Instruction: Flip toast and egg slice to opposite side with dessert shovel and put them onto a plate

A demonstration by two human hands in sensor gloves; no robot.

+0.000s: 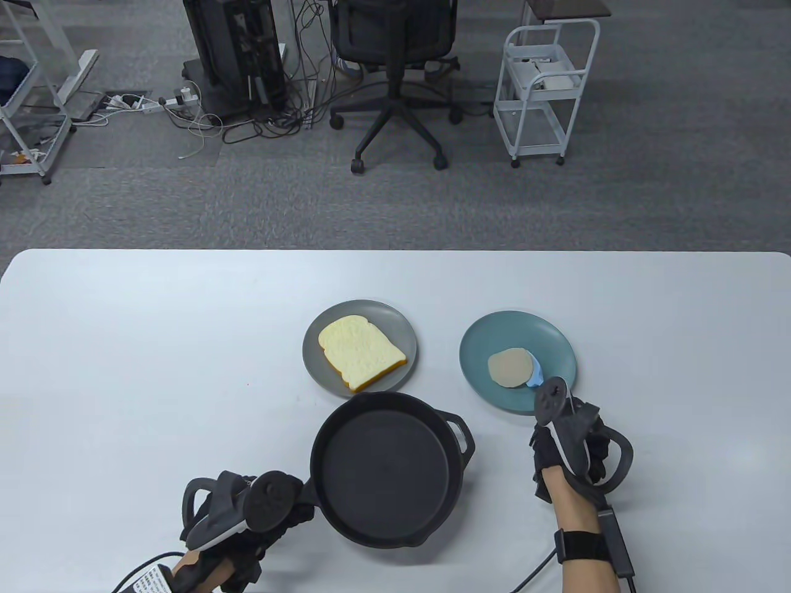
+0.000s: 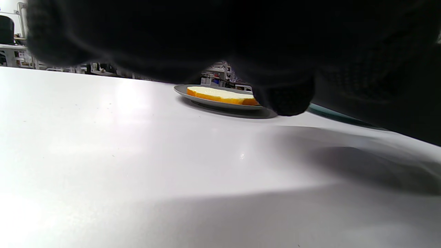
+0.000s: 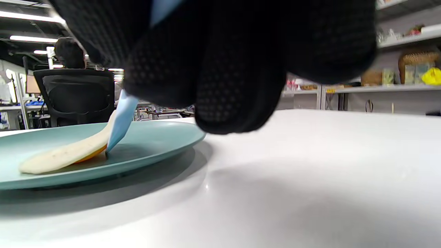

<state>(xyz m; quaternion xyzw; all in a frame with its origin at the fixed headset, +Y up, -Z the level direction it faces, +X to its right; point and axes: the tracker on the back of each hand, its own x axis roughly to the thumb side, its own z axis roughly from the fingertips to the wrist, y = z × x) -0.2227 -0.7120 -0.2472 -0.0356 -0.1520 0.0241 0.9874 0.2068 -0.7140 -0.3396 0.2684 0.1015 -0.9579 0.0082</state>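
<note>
- Right hand point(image 1: 565, 448) fingers point(image 3: 237, 86) curl round the blue dessert shovel point(image 3: 120, 120); its tip props one edge of the egg slice point(image 1: 510, 368) on the teal plate point(image 1: 556, 346).
- Left hand point(image 1: 247, 513) grips the skillet point(image 1: 386, 469) handle.
- Beyond the skillet, toast point(image 1: 361, 352) lies on the grey plate point(image 1: 318, 364).

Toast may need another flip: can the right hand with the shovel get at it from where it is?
Probably yes. The right hand holds the dessert shovel at the egg slice; the toast lies uncovered on the grey plate next door, nothing between them.
</note>
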